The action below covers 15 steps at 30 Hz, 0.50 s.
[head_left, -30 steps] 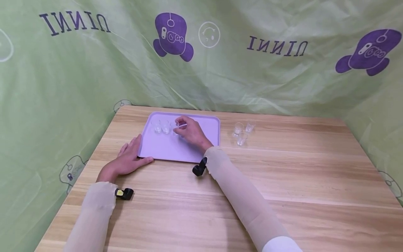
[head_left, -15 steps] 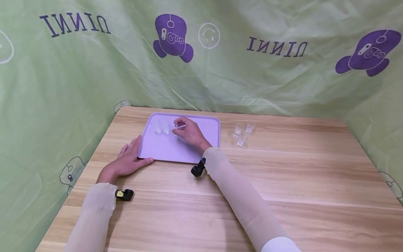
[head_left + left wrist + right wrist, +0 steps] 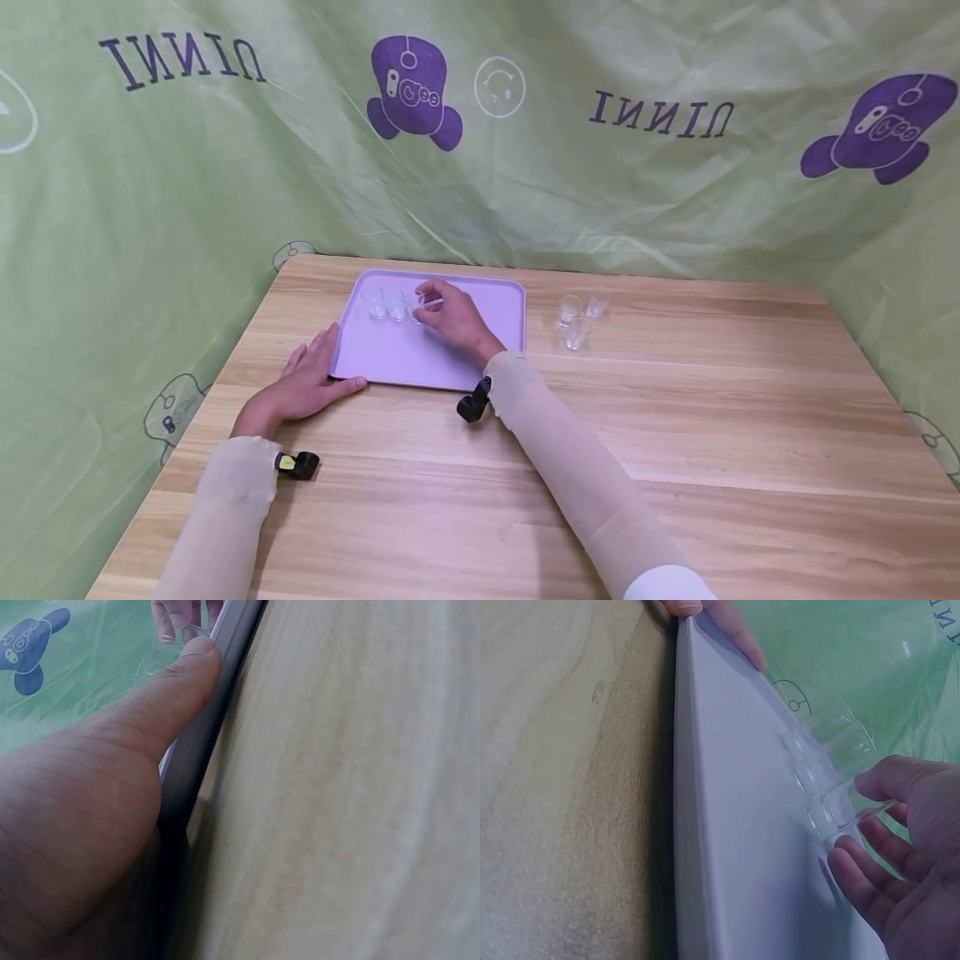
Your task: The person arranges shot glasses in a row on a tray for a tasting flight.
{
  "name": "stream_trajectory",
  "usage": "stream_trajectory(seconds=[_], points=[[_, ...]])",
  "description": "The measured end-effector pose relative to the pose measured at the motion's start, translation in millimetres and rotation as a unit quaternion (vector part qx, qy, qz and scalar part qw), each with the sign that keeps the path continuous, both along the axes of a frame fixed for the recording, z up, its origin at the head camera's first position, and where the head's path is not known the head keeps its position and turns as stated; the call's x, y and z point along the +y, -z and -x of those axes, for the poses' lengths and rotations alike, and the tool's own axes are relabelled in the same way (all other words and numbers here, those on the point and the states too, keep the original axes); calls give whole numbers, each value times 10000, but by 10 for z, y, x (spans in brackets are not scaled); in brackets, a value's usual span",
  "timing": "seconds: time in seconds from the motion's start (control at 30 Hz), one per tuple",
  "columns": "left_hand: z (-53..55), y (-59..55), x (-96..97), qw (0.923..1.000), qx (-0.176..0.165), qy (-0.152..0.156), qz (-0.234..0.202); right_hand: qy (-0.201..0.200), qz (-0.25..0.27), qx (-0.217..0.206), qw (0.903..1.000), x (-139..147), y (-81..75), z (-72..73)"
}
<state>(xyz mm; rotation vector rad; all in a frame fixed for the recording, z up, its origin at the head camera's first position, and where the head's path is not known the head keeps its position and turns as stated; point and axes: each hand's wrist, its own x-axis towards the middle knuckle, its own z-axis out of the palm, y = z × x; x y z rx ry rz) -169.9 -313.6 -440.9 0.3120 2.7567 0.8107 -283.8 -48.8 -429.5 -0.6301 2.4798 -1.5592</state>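
Note:
A lilac tray (image 3: 390, 358) lies on the wooden table. Along its back left part stand two clear shot glasses (image 3: 375, 307) side by side. Just right of them, my right hand (image 3: 456, 320) holds a third shot glass (image 3: 831, 816) between thumb and fingers; its base is at the tray's surface. The right wrist view shows the three glasses close together in a row, but whether they touch cannot be told. My left hand (image 3: 302, 390) rests at the tray's front left corner, fingers straight along the left side and thumb (image 3: 187, 675) against the front rim.
Three more shot glasses (image 3: 576, 333) stand grouped on the table (image 3: 675, 417), right of the tray. A green printed curtain (image 3: 540, 192) hangs behind the table and at its sides.
The right hand shifts very slightly left with the shot glass, then stays nearly in place. My left hand, the tray and the other glasses keep their positions.

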Motion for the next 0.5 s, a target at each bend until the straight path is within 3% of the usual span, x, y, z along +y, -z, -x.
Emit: stream_trajectory(seconds=[0.5], points=[[19, 30, -13, 10000, -2, 0, 12, -10, -233, -52, 9997, 56, -16, -7]])
